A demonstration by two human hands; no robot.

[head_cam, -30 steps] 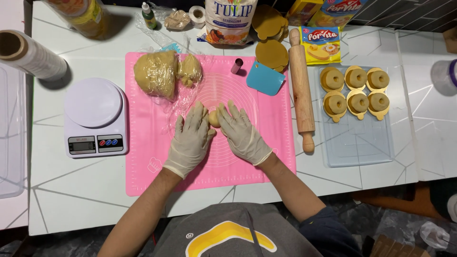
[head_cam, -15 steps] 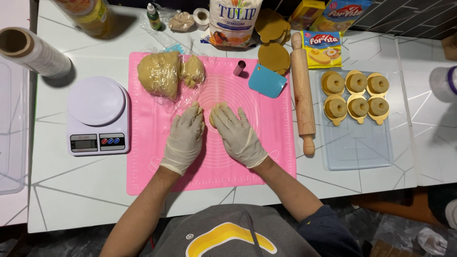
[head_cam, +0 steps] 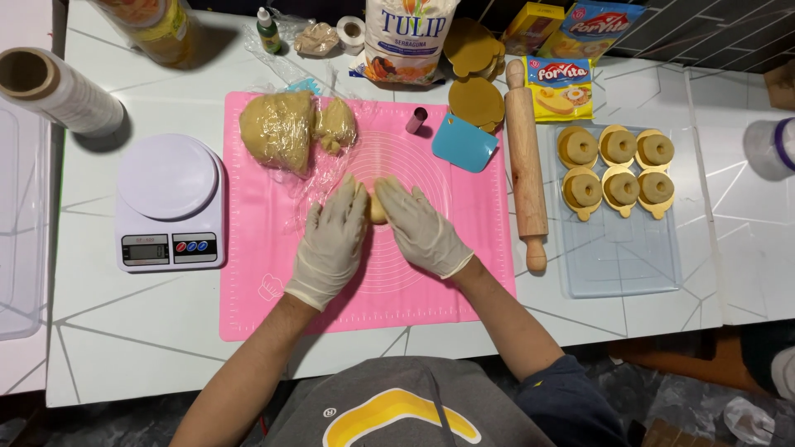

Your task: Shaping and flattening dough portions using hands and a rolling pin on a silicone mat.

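Both hands wear pale gloves and press a small ball of tan dough [head_cam: 378, 204] between them over the pink silicone mat [head_cam: 248, 290]. My left hand [head_cam: 331, 240] cups the ball from the left, my right hand [head_cam: 421, 228] from the right, fingers pointing away from me. Only a sliver of the dough shows between the palms. A large lump of dough [head_cam: 281, 128] in clear wrap lies at the mat's far left corner, a smaller lump [head_cam: 335, 124] beside it.
A white kitchen scale [head_cam: 168, 203] stands left of the mat. A wooden rolling pin [head_cam: 526, 174], a blue scraper [head_cam: 465, 143] and a clear tray [head_cam: 621, 265] with several shaped pastries on gold cups lie to the right. A flour bag [head_cam: 406, 37] and packets line the back.
The hands shifted slightly over the mat, flattening and covering the dough half a second ago, then parting a little so the ball shows between them again.
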